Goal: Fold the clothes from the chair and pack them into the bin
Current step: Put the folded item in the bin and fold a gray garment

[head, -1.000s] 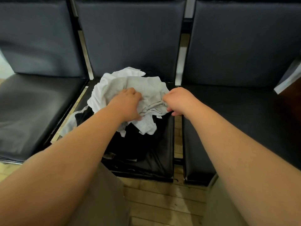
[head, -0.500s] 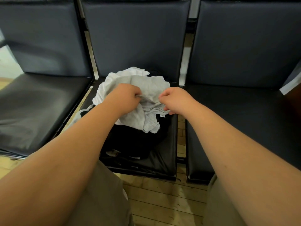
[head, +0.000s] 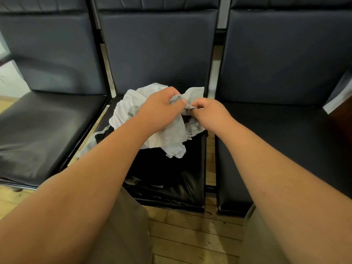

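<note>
Both my arms reach out toward 12 o'clock, over the seat of the middle chair (head: 192,180), where the clothes lie in a heap. My left hand (head: 162,109) is clenched round a bunch of the grey garment (head: 171,134), with the thumb pressed down on the cloth. My right hand (head: 208,112) sits just at its 3 o'clock, almost touching it, and pinches a fold of the same garment between thumb and curled fingers. One corner of the grey cloth sticks up above my knuckles toward 12 o'clock. The rest hangs below my left hand toward 6 o'clock and rests crumpled on the pile.

A white garment (head: 127,105) lies bunched at the 9 o'clock side of my left hand, with a strip of it trailing off the seat edge toward 7 o'clock. Under both is a mass of black clothes (head: 152,164), spread toward the front of the seat.

Another dark padded chair (head: 43,122) stands at 10 o'clock and a third (head: 276,130) at 2 o'clock. Something pale (head: 337,98) shows at the far 3 o'clock edge, but I cannot tell what it is. The wooden floor (head: 190,235) shows at 6 o'clock, between my knees in tan trousers (head: 123,225).
</note>
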The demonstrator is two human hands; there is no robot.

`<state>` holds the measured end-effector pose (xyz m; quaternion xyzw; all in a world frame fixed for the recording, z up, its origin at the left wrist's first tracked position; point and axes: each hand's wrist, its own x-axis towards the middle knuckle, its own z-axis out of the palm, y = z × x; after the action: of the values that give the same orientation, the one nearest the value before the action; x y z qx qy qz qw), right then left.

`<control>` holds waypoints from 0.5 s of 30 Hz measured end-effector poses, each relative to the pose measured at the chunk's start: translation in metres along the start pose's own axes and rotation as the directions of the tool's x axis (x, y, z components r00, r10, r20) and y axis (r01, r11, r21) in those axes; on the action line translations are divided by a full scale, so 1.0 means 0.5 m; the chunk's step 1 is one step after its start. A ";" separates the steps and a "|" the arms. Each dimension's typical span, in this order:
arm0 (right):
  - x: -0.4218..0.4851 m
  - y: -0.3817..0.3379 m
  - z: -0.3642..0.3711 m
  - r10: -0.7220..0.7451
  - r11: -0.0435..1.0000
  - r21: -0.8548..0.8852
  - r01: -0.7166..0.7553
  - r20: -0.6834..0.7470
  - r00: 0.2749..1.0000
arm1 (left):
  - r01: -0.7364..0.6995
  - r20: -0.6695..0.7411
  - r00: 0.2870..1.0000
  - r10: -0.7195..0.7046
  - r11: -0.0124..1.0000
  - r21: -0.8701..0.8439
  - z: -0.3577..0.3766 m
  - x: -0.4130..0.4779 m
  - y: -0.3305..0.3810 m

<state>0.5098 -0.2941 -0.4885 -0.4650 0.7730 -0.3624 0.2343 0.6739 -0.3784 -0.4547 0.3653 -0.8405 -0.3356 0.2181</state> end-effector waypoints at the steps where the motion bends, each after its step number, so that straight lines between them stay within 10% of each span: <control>1: -0.002 -0.001 -0.006 0.005 1.000 -0.005 -0.005 -0.004 1.000 | 0.004 0.004 1.000 -0.004 1.000 0.021 0.002 0.002 0.004; 8: -0.021 0.009 -0.057 0.043 0.998 0.046 -0.038 -0.102 0.994 | -0.072 0.011 0.997 0.073 0.925 0.374 -0.012 0.016 -0.006; 15: -0.062 0.024 -0.126 0.017 0.996 0.092 -0.007 -0.104 0.994 | 0.136 -0.059 0.990 -0.125 0.958 0.253 -0.037 0.021 0.029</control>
<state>0.4734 -0.2412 -0.4576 -0.4294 0.7696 -0.4200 0.2166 0.6716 -0.3866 -0.4304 0.4519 -0.8461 -0.2299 0.1642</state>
